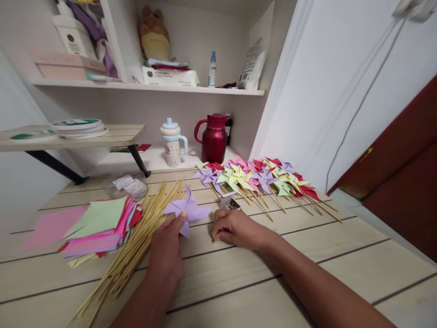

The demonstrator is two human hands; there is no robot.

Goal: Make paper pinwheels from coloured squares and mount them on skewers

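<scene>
My left hand (167, 255) pinches a lilac paper pinwheel head (187, 210) by its lower blade, holding it just above the wooden table (307, 255). My right hand (235, 229) rests on the table to the right of the pinwheel, its fingers curled in; what they hold, if anything, is hidden. A bundle of bamboo sticks (136, 241) lies just left of my left hand. A small box (230, 203) sits right behind my right hand.
A stack of coloured paper squares (99, 225) lies at the left. A row of finished pinwheels on sticks (259, 182) lies at the back right. A red jug (214, 138) and a spouted cup (171, 143) stand at the back, under cluttered shelves.
</scene>
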